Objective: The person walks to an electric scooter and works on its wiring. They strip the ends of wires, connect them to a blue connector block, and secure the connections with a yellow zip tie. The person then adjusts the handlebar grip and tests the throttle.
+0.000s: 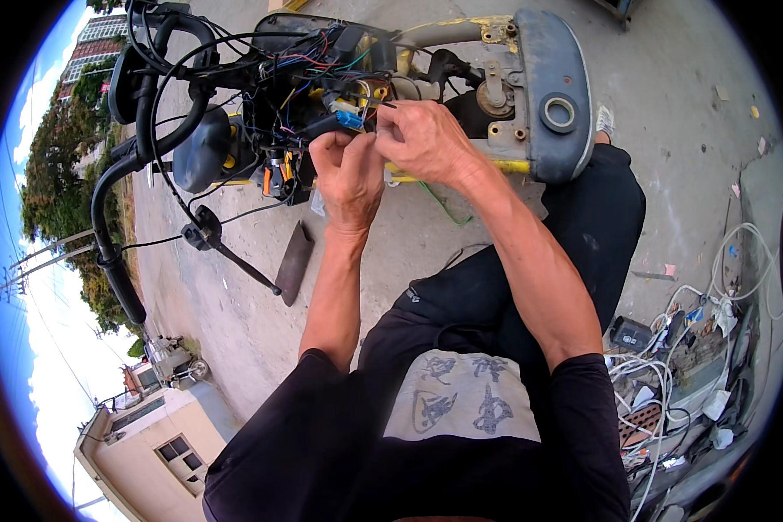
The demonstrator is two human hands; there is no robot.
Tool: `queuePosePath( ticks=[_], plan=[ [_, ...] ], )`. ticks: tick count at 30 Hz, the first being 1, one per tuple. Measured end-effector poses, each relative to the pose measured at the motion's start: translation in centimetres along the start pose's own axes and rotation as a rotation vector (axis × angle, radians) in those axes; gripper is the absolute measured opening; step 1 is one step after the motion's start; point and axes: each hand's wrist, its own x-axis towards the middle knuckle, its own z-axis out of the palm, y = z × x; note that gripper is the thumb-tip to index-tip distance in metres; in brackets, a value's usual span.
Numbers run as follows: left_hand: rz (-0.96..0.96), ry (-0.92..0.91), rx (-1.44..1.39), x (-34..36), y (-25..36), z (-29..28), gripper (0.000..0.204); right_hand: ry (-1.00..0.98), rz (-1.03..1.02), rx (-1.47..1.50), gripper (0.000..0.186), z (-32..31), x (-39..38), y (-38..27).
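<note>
An opened-up electric scooter or motorbike with a yellow frame (506, 166) is in front of me, its bundle of coloured wires (309, 65) exposed. My left hand (350, 181) and my right hand (428, 143) meet at the near side of this wiring. On each, thumb and fingers are closed in a pinch, fingertips almost touching. What they grip is too small and too hidden to name. Just beyond the fingertips sits a blue connector (350, 120). A thin dark strip (379, 103) shows by the right hand's knuckles; whether it is held is unclear.
Black handlebars (104, 200) reach out at the left, with a cable-hung lever (235, 261) below. A dark flat panel (296, 263) lies on the concrete. White cables (661, 374) and scraps clutter the right edge. My bent knee (596, 187) is beside the grey end cover (552, 78).
</note>
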Motion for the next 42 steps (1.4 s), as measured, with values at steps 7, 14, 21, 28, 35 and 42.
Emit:
queuePosePath(
  ticks=[7, 14, 21, 28, 35, 42],
  plan=[
    [-0.005, 0.053, 0.142, -0.1, -0.9, 0.7, 0.019, 0.075, 0.180, 0.131, 0.024, -0.5, -0.5, -0.9],
    [-0.083, -0.039, 0.367, 0.3, 0.2, 0.8, 0.015, 0.115, 0.266, 0.078, 0.022, -1.9, -1.0, 0.0],
    [-0.192, -0.056, 0.320, -0.2, 0.3, -1.1, 0.024, 0.241, -0.140, -0.273, 0.016, -0.8, -1.5, 0.2],
    [-0.281, -0.121, 0.312, 1.3, 1.1, -0.8, 0.026, 0.183, -0.271, -0.327, 0.018, 0.3, -0.9, -0.1],
    [-0.160, 0.077, 0.142, -0.1, -0.8, 1.5, 0.033, -0.029, -0.038, -0.322, 0.014, 0.5, -1.0, -0.4],
    [-0.150, 0.096, 0.194, -0.1, -1.5, 2.1, 0.042, -0.110, 0.158, 0.078, 0.029, 0.5, -0.8, -0.7]
  ],
)
